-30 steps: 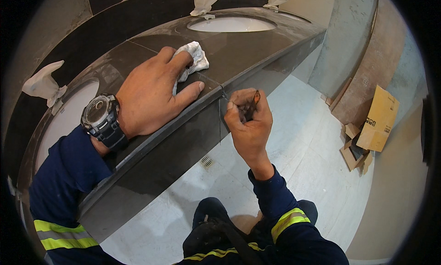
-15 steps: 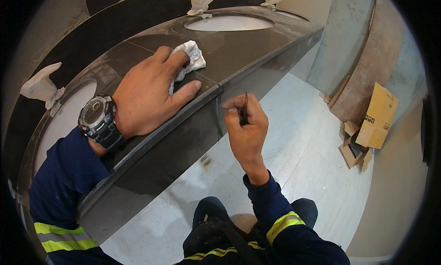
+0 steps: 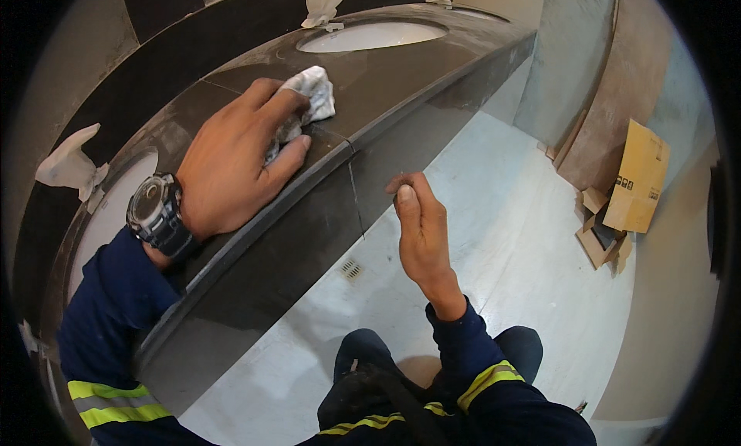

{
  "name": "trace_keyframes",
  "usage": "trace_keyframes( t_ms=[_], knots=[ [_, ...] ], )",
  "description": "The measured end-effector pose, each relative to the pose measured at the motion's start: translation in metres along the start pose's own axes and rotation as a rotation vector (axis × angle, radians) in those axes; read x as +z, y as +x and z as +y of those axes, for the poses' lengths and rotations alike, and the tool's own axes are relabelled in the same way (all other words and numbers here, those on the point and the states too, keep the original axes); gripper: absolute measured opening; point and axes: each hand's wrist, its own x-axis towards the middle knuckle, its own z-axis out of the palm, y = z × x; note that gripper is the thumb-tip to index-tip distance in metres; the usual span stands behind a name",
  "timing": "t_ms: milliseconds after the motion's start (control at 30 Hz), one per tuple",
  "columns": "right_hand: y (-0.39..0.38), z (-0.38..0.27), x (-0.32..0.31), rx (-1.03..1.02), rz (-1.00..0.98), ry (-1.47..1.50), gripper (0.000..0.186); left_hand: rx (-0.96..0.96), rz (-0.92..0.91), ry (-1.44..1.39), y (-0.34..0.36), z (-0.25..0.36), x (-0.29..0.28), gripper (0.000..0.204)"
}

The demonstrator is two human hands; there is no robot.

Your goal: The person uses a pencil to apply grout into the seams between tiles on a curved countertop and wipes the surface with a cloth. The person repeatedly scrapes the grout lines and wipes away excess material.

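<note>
My left hand (image 3: 231,156), a black watch on its wrist, rests on the dark stone countertop (image 3: 370,83). Its fingers are closed round a crumpled white rag (image 3: 315,91), pressed to the top near the front edge. Just right of the counter's front face is my right hand (image 3: 423,230), thumb and forefinger pinched together. What it grips is mostly hidden; only a dark bit shows by the fingertips, and half a second ago a thin dark tool stood up from the same grip. A pale joint line (image 3: 355,187) runs down the front face between the hands.
White basins are set into the countertop, one (image 3: 374,37) beyond my left hand and another (image 3: 116,203) beside the watch. Wrapped taps (image 3: 69,164) stand behind them. A floor drain (image 3: 351,270) lies below. Torn cardboard boxes (image 3: 637,176) and leaning boards (image 3: 610,98) are at the right.
My right hand has turned and drawn slightly away from the counter's face, so the thin dark tool no longer stands out. The left hand keeps the rag in nearly the same place; the view has shifted a little.
</note>
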Motion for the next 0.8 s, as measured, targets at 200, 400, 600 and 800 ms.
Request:
trace_keyframes(
  t_ms=[200,400,600,800],
  knots=[
    [-0.01,0.004,-0.018,0.012,0.056,0.098,0.027,0.302,-0.117,-0.074,0.002,0.033,-0.008,0.037],
    [-0.013,-0.004,-0.046,0.072,0.107,0.067,0.028,0.193,-0.274,-0.42,0.011,0.009,-0.011,0.04],
    [0.016,-0.021,-0.073,-0.18,-0.004,-0.27,0.033,-0.318,-0.368,0.277,0.009,-0.081,-0.037,0.038],
    [0.095,-0.081,-0.059,-0.591,-0.315,-0.514,0.032,-0.244,-0.424,0.639,0.002,-0.089,-0.015,0.022]
  ],
)
